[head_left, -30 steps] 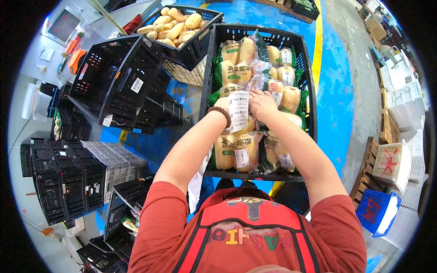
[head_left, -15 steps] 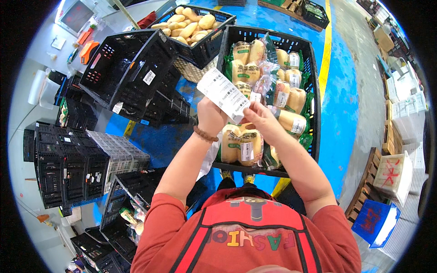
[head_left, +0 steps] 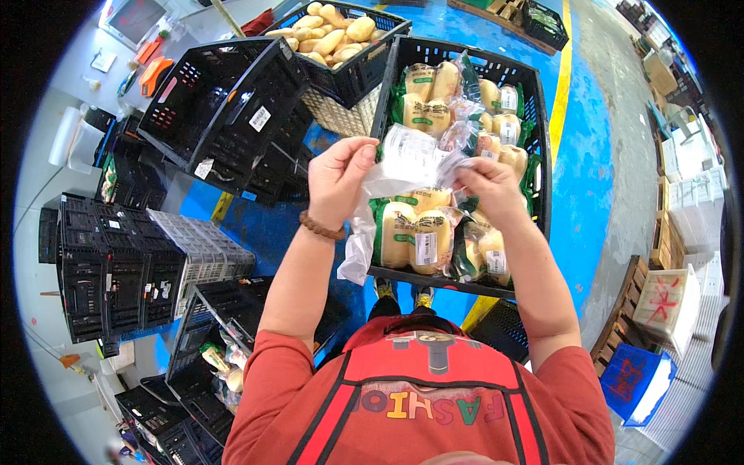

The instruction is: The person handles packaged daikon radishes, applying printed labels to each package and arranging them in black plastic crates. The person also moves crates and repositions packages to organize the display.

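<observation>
My left hand [head_left: 339, 180] pinches one end of a strip of white printed labels [head_left: 411, 149], whose loose tail of backing paper [head_left: 359, 246] hangs down past the wrist. The fingers of my right hand [head_left: 494, 188] are closed on the strip's other end, which looks bent and blurred there. Both hands are above a black crate [head_left: 540, 194] of bagged, pale tan, rounded vegetables [head_left: 431, 239] with green printing. Several bags carry a white label [head_left: 426, 249]. The strip hides the bags in the middle.
Beyond stands a black crate of loose pale vegetables [head_left: 360, 29], on a cream crate [head_left: 341, 111]. At left are a tilted black crate [head_left: 194, 101] and stacked folded crates [head_left: 108, 267]. White boxes [head_left: 670, 302] and wooden pallets [head_left: 620, 318] line the right side.
My hands have moved apart, the left one leftward and the right one rightward. The label strip now stretches and bends between them, with its tail showing below.
</observation>
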A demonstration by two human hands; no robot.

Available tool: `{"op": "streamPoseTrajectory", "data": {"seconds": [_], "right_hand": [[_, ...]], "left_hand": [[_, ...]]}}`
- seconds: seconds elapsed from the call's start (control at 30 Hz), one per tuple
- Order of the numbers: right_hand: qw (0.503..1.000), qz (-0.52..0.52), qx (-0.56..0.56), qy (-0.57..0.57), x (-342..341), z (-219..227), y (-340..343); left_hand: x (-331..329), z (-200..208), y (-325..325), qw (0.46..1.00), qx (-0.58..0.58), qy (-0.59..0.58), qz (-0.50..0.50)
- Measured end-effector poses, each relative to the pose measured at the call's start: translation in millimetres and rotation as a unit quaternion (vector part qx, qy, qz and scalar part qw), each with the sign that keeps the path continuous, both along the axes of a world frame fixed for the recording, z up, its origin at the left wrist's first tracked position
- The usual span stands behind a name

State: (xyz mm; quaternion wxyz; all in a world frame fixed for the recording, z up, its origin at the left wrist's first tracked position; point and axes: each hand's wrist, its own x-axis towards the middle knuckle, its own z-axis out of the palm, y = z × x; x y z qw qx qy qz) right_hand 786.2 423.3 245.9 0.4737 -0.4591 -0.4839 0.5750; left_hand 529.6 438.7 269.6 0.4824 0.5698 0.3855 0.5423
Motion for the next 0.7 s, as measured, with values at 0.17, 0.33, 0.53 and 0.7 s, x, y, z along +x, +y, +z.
{"op": "streamPoseTrajectory", "data": {"seconds": [0.17,0.33,0.53,0.7], "right_hand": [[0.994,-0.099,0.008,-0.043,35.6,-9.7,10.3],[0.990,-0.006,-0.008,-0.144,17.8,-34.7,19.0],[0.981,0.074,-0.069,-0.166,1.0,-53.2,17.3],[0.928,0.158,-0.028,-0.336,-14.7,-59.6,25.7]], "left_hand": [[6.7,-6.6,-3.9,0.929,-0.025,0.323,-0.180],[43.5,-25.4,-27.3,0.796,0.056,0.534,-0.279],[27.9,-28.9,-47.8,0.822,0.156,0.494,-0.235],[25.6,-27.4,-59.3,0.823,0.138,0.499,-0.236]]}}
